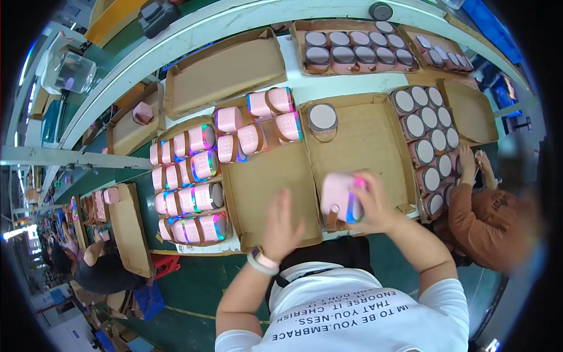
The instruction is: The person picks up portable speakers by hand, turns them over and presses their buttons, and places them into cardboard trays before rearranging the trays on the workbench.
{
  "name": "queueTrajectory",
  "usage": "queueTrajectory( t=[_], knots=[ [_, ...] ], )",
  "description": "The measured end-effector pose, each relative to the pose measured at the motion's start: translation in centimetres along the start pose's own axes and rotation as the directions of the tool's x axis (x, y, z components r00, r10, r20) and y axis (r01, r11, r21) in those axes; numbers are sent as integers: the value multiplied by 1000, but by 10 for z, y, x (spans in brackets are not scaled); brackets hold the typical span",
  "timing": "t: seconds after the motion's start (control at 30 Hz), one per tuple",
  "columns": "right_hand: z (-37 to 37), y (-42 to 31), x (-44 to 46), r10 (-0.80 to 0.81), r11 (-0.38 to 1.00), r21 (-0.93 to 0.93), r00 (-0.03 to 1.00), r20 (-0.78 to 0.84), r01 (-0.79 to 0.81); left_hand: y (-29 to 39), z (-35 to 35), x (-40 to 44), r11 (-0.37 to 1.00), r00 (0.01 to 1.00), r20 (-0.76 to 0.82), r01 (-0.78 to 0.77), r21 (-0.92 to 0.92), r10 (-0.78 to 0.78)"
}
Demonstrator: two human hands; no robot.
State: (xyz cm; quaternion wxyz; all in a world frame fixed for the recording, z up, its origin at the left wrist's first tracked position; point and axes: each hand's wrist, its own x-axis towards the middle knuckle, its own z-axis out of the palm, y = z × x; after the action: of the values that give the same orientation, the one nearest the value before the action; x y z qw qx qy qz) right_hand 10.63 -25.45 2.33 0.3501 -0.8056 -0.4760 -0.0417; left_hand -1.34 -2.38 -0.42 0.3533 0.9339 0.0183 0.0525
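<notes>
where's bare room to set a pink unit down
Bare: middle tray, nearer you than its lit units; next tray right, between lone unit and right hand; back-left tray. Crowded: lit rows at left, white-topped rows at right.

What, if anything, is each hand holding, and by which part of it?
The right hand holds a pink device by its lit side; exact finger placement is blurred. The left hand is open, holding nothing.

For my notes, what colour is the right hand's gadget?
The gadget is mostly pale pink (head view).
</notes>
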Motion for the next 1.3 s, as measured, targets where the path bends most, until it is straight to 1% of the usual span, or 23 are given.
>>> queueTrajectory(
  t=[0.07, 0.1, 0.13, 0.2, 0.27, 0.3, 0.4, 0.47, 0.53, 0.6, 0.67, 0.73, 0.8, 0.87, 0.9, 0.93, 0.97, 1.0, 1.07, 1.13, 1.2, 1.27, 1.3],
  knots=[
    [-51, -6, 6, -213, 868, -460, 977, -4, 188, -57, 0, 18, 975, 980, -83, 188, 121, -179],
    [-63, -16, 2, -118, 865, -500, 955, -271, -35, -88, 1, 29, 931, 953, -150, 290, 223, -262],
    [-79, -31, 2, -101, 752, -597, 845, -526, -281, -115, -5, 44, 910, 965, -205, 225, 349, -160],
    [-109, -67, 34, 111, 920, -4, 272, -956, -391, -156, -10, 73, 842, 949, -260, 281, 460, -175],
    [-150, -76, -1, 187, 982, 185, 189, -964, -29, -186, -2, 94, 825, 935, -310, 308, 473, -171],
    [-151, -82, -5, 217, 971, 219, 29, -976, 99, -195, 0, 103, 780, 922, -295, 374, 502, -252],
    [-97, -92, -6, 419, 907, 400, 192, -887, -129, -214, 14, 114, 729, 905, -347, 408, 550, -244],
    [-39, -99, 6, 249, 898, -9, 526, -813, -439, -219, 19, 110, 752, 874, -401, 454, 477, -274],
    [-30, -100, -3, -47, 686, -717, 976, -212, -123, -215, 17, 104, 786, 883, -398, 423, 451, -247],
    [-20, -111, 1, 55, 708, -654, 943, -328, -268, -209, 16, 100, 832, 901, -387, 363, 419, -198],
    [-20, -114, 0, 241, 883, -184, 754, -611, -432, -195, 4, 90, 827, 897, -378, 385, 410, -230],
    [-29, -113, 8, 169, 893, -138, 604, -779, -429, -191, -8, 80, 944, 961, -256, 181, 277, -110],
    [-58, -112, 9, -61, 750, -411, 563, -824, -519, -176, -19, 65, 981, 963, -267, 93, 170, -45],
    [-93, -116, 18, -231, 687, -437, 396, -889, -580, -154, -36, 43, 988, 963, -264, 9, -152, -49],
    [-102, -122, 36, -198, 837, -277, 211, -957, -471, -143, -45, 34, 989, 961, -274, 6, -148, -47],
    [-118, -120, 27, -149, 954, -178, 132, -980, -243, -131, -55, 25, 871, 965, -187, 73, -487, -186],
    [-122, -118, 28, -31, 998, -40, 176, -984, -50, -120, -64, 19, 637, 958, -58, 141, -758, -281],
    [-126, -116, 33, 74, 984, 110, 244, -967, 139, -109, -70, 13, 643, 958, -71, 130, -755, -277],
    [-93, -107, 49, 258, 941, 303, 256, -932, 153, -90, -79, 4, 192, 948, 76, 140, -971, -307],
    [-53, -100, 61, 180, 919, -22, 469, -865, -393, -89, -79, -6, 219, 960, 65, 127, -967, -271],
    [-32, -109, 61, -193, 879, -469, 838, -510, -83, -80, -83, -15, 125, 968, 51, 83, -989, -246],
    [-54, -94, 36, -340, 842, -539, 747, -572, -29, -76, -86, -28, 95, 964, 41, 68, -993, -264],
    [-85, -107, 39, 61, 964, 219, 678, -733, 149, -76, -88, -35, 19, 956, 55, 63, -998, -287]
  ],
)
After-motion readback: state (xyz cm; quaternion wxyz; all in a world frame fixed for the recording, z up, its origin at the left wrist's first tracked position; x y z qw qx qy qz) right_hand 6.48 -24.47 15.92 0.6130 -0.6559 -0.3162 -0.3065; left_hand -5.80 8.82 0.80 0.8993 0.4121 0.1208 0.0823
